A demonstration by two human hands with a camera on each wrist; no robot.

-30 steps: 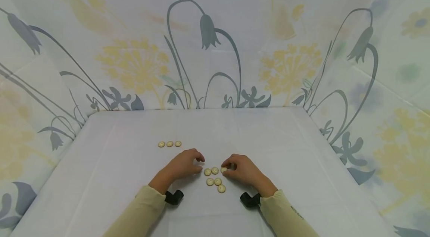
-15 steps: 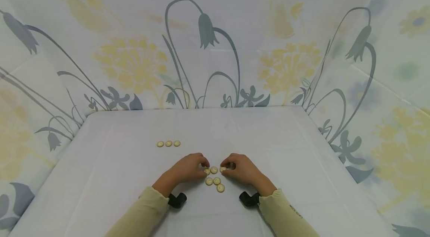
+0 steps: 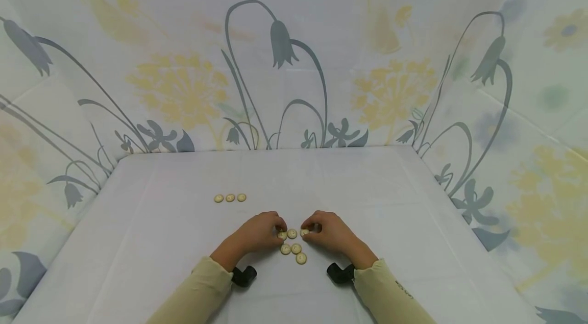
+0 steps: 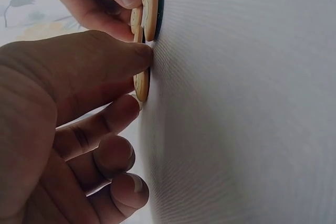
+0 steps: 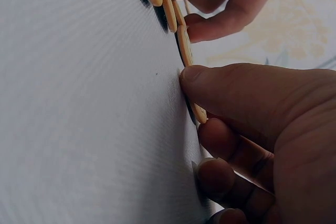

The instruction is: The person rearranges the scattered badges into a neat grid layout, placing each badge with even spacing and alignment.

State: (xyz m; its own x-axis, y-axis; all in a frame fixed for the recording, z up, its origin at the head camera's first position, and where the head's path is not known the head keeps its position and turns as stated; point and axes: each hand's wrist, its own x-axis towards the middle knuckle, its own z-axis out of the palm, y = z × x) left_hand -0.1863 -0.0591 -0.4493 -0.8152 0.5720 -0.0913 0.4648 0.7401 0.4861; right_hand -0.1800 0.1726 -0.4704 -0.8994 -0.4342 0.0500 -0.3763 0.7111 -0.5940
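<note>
A flower-printed cloth [image 3: 184,23] is hung at the back, toward twelve o'clock, and a white table [image 3: 358,181] is set before it. With the middle button [image 3: 292,233] taken as the clock's centre in the head view, pale sleeves [image 3: 195,288] are seen at about eight and four. The left hand [image 3: 254,232] is held at nine, the right hand [image 3: 334,233] at three.

From here, neighbouring buttons could be nudged askew, as very little room is allowed between them and the fingertips; a rim could also slip free, since each button is thin and is held close to the cloth.

By the left hand, the left button [image 3: 282,235] is pinched between thumb and forefinger; by the right hand, the right button [image 3: 304,232] is pinched likewise. Neither pinch is spread wider than its button. Whether either button is lifted cannot be told.

Ungripped, a lower button [image 3: 286,249] is seen at about seven, and two nearer buttons [image 3: 300,258] between five and six. At ten, well apart, three buttons [image 3: 230,198] are laid in a row.
</note>
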